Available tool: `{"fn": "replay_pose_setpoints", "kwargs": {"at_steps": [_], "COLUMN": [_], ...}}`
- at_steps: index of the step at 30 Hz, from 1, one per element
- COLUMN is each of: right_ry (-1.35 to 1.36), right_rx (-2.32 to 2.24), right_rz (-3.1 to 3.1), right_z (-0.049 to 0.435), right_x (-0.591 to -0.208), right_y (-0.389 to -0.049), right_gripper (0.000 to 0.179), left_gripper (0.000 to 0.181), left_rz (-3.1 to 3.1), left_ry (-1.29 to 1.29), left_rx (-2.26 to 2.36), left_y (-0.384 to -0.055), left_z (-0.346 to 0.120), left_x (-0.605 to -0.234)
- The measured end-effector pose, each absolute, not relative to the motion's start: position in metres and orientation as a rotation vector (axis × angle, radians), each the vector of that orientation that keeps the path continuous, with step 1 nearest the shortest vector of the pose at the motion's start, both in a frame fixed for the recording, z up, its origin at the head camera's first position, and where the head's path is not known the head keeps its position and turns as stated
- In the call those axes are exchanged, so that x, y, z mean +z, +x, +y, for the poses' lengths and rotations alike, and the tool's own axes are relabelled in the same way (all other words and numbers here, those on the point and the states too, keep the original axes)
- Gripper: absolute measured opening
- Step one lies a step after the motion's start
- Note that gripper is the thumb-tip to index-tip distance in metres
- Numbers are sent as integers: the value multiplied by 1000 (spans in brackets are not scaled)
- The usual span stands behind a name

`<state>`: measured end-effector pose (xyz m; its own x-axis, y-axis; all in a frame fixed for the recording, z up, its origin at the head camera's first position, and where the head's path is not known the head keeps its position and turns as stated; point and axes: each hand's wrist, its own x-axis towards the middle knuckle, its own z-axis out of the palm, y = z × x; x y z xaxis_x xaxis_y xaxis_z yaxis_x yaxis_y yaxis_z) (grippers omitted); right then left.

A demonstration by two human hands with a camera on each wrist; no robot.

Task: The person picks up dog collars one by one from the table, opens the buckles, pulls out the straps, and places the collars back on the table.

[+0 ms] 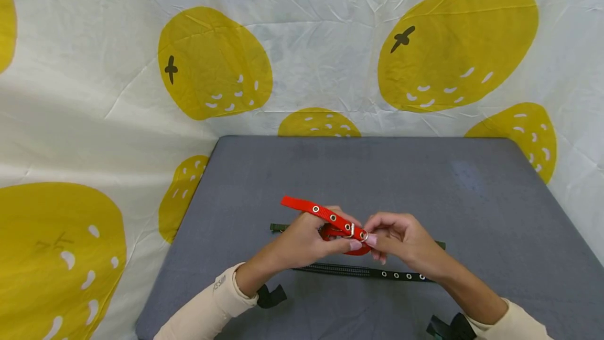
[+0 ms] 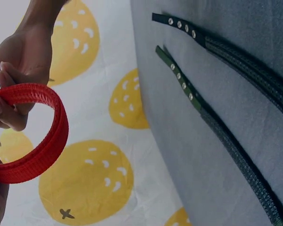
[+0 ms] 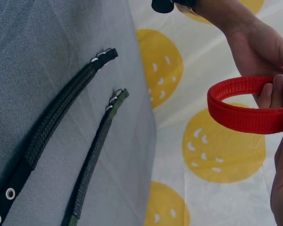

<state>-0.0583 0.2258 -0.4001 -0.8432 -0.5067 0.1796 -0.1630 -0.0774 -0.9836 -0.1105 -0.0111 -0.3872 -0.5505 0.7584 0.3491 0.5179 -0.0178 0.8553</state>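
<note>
A red collar [image 1: 324, 213] with metal eyelets is bent into a loop, its loose strap end pointing to the far left in the head view. My left hand [image 1: 304, 240] grips the loop, thumb along its near side just below the silver buckle [image 1: 352, 230]. With thumb and fingers my right hand [image 1: 406, 240] pinches the collar at the D-ring end, right of the buckle. In the left wrist view the loop of the red collar [image 2: 59, 127] hangs in the air above the table; the right wrist view shows its rounded back.
Below my hands, a black collar [image 1: 346, 270] with eyelets lies stretched across the grey table [image 1: 358, 177]. Behind it lies a dark green collar [image 1: 279, 227], partly covered by my hands. A white cloth [image 1: 325, 62] with yellow fruit shapes hangs beyond the table.
</note>
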Motion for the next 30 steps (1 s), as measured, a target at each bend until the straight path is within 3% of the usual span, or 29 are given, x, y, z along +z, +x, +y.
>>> {"fn": "replay_pose_setpoints", "kwargs": {"at_steps": [21, 30], "right_ry": [-782, -768], "right_rx": [-2032, -2007], "right_rz": [1935, 1896], "right_z": [227, 228], "right_x": [-399, -399], "right_y": [-59, -60], "right_gripper": [19, 15], "left_gripper": [22, 27], "left_rz": [2050, 2032], "left_ry": [1319, 1179], "left_rx": [1639, 1653], "left_y": [-104, -100], "left_z": [-12, -10], "left_x": [-387, -383]}}
